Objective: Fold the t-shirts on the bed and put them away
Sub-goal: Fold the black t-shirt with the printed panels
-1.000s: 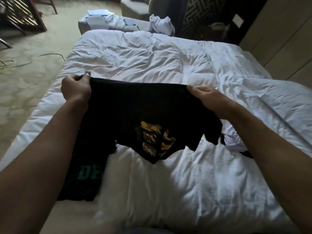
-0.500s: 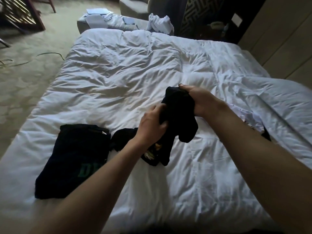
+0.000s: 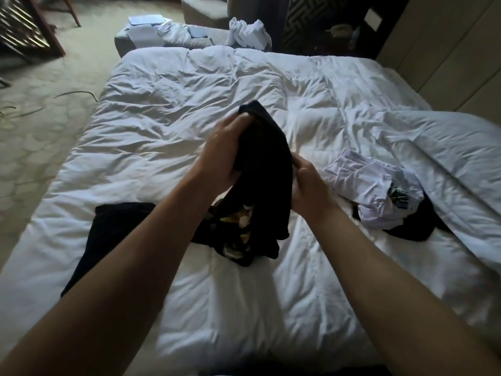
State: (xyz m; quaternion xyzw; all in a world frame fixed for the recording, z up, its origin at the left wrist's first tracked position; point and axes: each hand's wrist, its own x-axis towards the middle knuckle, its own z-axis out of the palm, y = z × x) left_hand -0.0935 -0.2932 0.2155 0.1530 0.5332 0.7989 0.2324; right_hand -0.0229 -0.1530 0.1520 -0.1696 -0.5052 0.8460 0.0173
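Observation:
A black t-shirt with a yellow print (image 3: 264,172) hangs doubled over above the white bed (image 3: 168,126). My left hand (image 3: 225,150) grips its upper end. My right hand (image 3: 307,185) holds its right edge lower down. The shirt's lower part with the print trails onto the duvet. A folded black t-shirt (image 3: 116,223) lies at the left, partly hidden by my left forearm. At the right a crumpled white t-shirt (image 3: 371,185) lies on top of a dark garment (image 3: 414,226).
A grey bench (image 3: 173,36) with papers and white cloths stands beyond the far end of the bed. Carpeted floor with a cable runs along the left side. Beige wall panels rise at the right.
The shirt went from being held spread wide by both hands to being doubled over. My left hand has moved up to the top end and my right hand has dropped to the shirt's side.

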